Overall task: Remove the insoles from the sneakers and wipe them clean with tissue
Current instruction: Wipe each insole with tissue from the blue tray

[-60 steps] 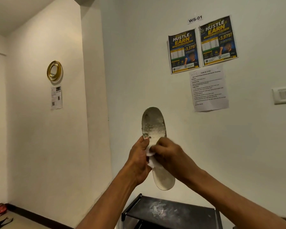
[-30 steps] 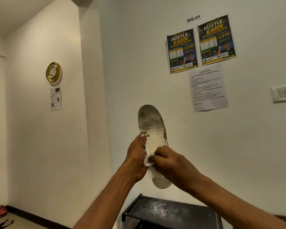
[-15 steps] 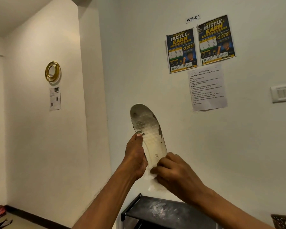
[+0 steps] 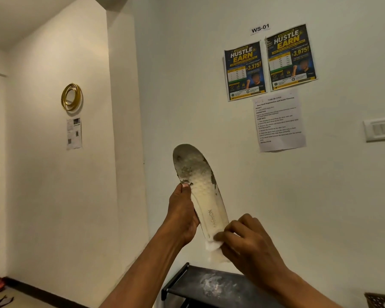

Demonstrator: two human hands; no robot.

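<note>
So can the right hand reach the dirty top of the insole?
Probably yes. The right hand pinches the tissue at the bottom of the insole, and the face above is bare up to the grey patch. The left hand grips only the side edge.

The left hand [image 4: 182, 215], gripping the insole [image 4: 198, 174], and the right hand [image 4: 249, 245], pinching the tissue [image 4: 212, 246], are raised at frame centre, with open air to their left and right. The wall [image 4: 276, 196] stands behind them. Below, the black shelf [image 4: 220, 283] blocks the way down; a dark basket [image 4: 381, 300] sits at lower right.
</note>
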